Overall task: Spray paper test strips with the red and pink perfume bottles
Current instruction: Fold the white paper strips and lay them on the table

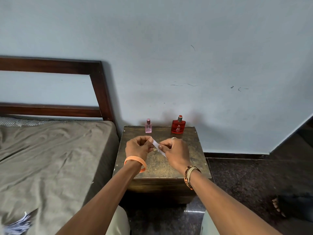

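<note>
Seen from the head camera, the white paper strip (156, 145) is just above the wooden table (169, 165), and its long axis slants from far-left to near-right. Behind it the pink bottle (148, 126) and the red bottle (178, 125) stand upright near the wall, apart from each other. A bed (50, 150) is at the left. The left hand (138, 147) and the right hand (176, 152) both pinch the strip with curled fingers.
</note>
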{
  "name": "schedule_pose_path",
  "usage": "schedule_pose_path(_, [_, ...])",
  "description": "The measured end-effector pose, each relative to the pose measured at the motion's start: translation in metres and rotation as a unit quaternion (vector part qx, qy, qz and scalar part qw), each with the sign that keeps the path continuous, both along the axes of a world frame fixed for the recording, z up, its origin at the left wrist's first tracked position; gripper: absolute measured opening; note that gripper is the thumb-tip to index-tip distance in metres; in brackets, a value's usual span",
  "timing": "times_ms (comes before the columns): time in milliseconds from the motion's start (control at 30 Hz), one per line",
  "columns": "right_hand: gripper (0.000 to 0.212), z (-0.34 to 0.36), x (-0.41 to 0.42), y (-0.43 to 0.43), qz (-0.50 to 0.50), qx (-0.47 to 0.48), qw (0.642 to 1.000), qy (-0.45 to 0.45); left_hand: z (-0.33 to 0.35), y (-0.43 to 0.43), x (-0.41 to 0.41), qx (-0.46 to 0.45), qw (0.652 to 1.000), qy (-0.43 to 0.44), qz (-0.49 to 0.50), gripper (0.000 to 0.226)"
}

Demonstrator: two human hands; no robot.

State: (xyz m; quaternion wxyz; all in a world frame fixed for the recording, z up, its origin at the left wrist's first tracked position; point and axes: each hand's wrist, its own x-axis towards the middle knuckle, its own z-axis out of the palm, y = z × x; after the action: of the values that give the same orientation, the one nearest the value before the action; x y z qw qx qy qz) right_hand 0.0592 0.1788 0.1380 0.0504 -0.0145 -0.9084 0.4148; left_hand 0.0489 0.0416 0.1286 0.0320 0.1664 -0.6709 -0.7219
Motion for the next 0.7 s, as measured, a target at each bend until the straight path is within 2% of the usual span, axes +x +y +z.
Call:
schedule_pose_path(167, [0.017,0.0,-0.001,-0.004,-0.008,-0.046,0.999,-0.014,-0.001,0.003,-0.002,-0.014,0.999,0.003,0.053,0.002])
schedule_pose_path(300, [0.022,0.004,-0.003,-0.004,-0.013,-0.203,0.972,-0.12,-0.001,0.003,-0.001,0.037,0.997,-0.011,0.068,0.006])
schedule_pose_path(533, [0.013,0.005,-0.011,-0.008,0.002,-0.12,0.985,-0.122,-0.004,0.0,-0.002,0.053,0.999,-0.011,0.003,0.007])
schedule_pose_path(700, [0.011,0.006,-0.011,-0.009,0.027,-0.13,0.982,-0.134,-0.006,-0.004,-0.001,0.018,1.0,-0.002,-0.004,0.008])
